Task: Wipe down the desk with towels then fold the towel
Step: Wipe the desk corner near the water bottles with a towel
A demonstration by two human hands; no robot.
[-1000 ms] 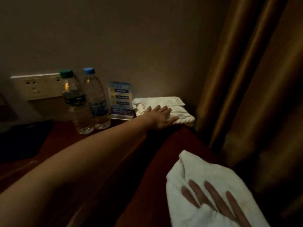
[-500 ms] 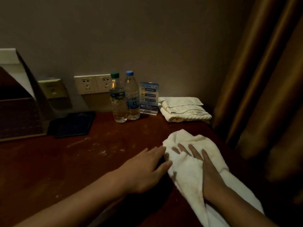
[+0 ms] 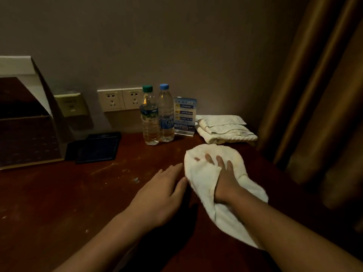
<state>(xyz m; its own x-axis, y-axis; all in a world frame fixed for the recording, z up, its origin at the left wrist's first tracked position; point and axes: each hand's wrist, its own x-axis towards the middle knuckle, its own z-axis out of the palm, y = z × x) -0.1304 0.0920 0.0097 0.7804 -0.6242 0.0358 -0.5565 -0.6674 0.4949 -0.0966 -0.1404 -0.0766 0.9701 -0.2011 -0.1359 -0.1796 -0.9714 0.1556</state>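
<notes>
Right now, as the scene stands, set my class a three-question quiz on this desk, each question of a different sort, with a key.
1. True or false: the right hand presses the white towel onto the desk.
2. What stands between the blue-capped bottle and the folded towels? A sign card; B kettle; C lamp.
3. What does the left hand hold?
Key: 1 true; 2 A; 3 nothing, its fingers are straight.
</notes>
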